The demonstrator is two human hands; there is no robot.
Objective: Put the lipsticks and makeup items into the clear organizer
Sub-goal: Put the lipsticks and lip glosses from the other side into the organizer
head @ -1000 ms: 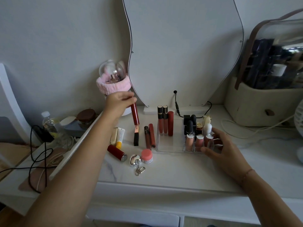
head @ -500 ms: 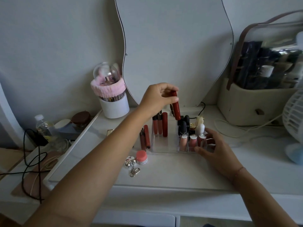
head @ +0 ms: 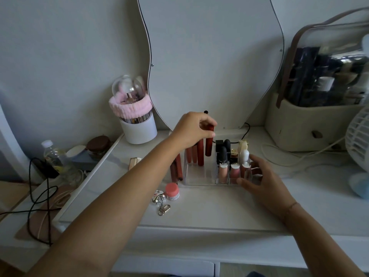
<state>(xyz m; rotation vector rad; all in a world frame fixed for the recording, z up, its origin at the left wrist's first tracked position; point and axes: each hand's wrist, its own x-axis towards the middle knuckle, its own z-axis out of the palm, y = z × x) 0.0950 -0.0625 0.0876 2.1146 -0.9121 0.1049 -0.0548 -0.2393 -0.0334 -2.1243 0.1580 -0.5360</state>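
The clear organizer [head: 199, 179] stands on the white vanity top, with several lip glosses and lipsticks upright in its compartments. My left hand [head: 192, 127] pinches the top of a dark red lipstick tube [head: 209, 144] and holds it upright over the organizer's back left section, beside other red tubes [head: 200, 153]. My right hand [head: 259, 179] rests against the organizer's right front corner, fingers spread on its wall. Two more reddish tubes [head: 176, 169] lie on the table just left of the organizer. A small pink-lidded jar [head: 172, 191] sits in front of them.
A keyring charm [head: 160, 200] lies by the jar. A white brush cup with a pink headband [head: 137, 120] stands at back left, a wavy mirror [head: 209, 56] behind the organizer, a beige bag [head: 305, 124] and a white fan [head: 359, 140] at right. Black cables [head: 40, 192] hang at left.
My left hand has carried the dark red tube from the left side of the table to above the organizer and lowered it toward the back left section. My right hand has stayed on the organizer.
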